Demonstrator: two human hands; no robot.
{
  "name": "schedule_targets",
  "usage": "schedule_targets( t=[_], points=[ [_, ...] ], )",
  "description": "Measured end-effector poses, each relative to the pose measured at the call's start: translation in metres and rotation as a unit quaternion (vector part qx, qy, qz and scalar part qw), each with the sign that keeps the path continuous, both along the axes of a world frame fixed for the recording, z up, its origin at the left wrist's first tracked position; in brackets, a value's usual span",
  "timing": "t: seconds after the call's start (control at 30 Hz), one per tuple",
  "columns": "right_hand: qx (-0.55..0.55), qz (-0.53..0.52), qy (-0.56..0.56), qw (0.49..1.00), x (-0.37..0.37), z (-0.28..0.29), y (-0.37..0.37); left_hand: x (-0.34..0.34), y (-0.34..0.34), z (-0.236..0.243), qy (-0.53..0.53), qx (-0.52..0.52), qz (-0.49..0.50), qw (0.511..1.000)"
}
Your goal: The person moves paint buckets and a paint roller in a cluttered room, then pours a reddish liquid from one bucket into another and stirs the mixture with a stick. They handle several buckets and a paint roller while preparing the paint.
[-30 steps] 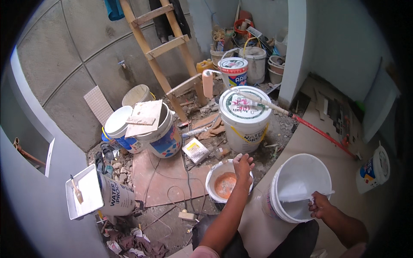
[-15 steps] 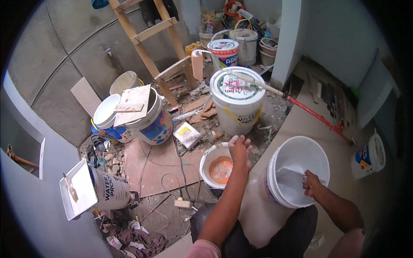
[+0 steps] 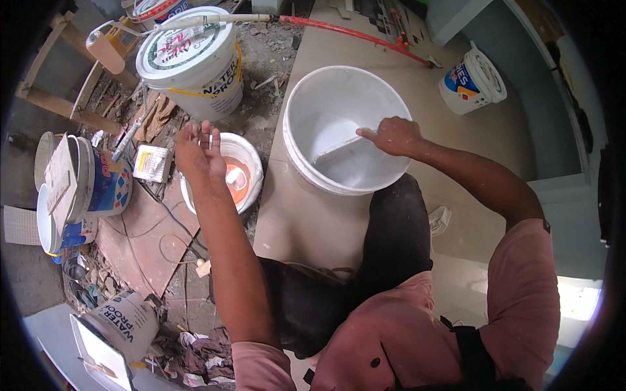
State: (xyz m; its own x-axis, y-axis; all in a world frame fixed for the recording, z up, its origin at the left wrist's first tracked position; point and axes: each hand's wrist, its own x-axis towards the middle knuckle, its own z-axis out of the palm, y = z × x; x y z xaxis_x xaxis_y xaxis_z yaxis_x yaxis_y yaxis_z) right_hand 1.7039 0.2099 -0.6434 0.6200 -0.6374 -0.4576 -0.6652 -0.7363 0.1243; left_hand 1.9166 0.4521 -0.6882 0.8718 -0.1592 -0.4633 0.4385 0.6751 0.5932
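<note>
My right hand [image 3: 394, 137] is closed at the right rim of a large white bucket [image 3: 293, 140], with its thumb pointing inward. From under the thumb a flat pale plate [image 3: 342, 156], like a wide scraper blade, slants down into the bucket; its lower part blends with the whitish inside. Above the left rim of a small white pail [image 3: 256, 179], my left hand [image 3: 199, 153] is raised with fingers apart and slightly curled, holding nothing. Orange residue and a white patch [image 3: 236, 176] show in that pail's bottom.
A lidded white bucket [image 3: 218, 91] stands ahead, with a paint roller [image 3: 104, 52] on a red pole [image 3: 345, 32] across it. Paint buckets [image 3: 107, 173] stand left. A cable [image 3: 173, 212] and rubble lie on the ground. Another lidded bucket [image 3: 469, 85] is at the right.
My view has swung right and down, so the buckets appear farther left and my torso shows. Both hands stay by the same containers; the left fingers look more spread.
</note>
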Motion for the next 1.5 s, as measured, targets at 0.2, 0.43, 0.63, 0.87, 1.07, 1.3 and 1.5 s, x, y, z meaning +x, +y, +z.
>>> schedule_targets(
  t=[0.2,0.43,0.63,0.87,1.07,1.3,1.5],
  points=[
    [-0.043,0.278,-0.192,0.940,0.000,-0.007,-0.008,-0.008,0.002,0.010,0.008,0.033,0.010,0.999],
    [0.039,0.493,-0.094,0.864,-0.019,0.004,-0.011,-0.003,0.005,0.009,0.012,0.038,0.021,0.999],
    [-0.031,0.481,-0.053,0.874,0.004,-0.015,-0.011,-0.002,-0.001,0.007,-0.004,0.032,0.005,0.999],
    [-0.072,0.507,-0.036,0.858,0.023,-0.030,-0.014,-0.006,-0.007,0.009,-0.011,0.039,0.001,0.999],
    [-0.088,0.485,0.008,0.870,0.034,-0.027,-0.015,-0.007,-0.004,0.012,-0.012,0.038,0.001,0.999],
    [-0.023,0.254,0.008,0.967,0.047,-0.011,0.001,-0.003,0.002,0.007,-0.013,0.029,0.001,0.999],
    [0.090,-0.011,-0.089,0.992,0.034,-0.028,-0.026,-0.005,-0.009,0.010,-0.022,0.033,-0.018,0.999]
  ],
)
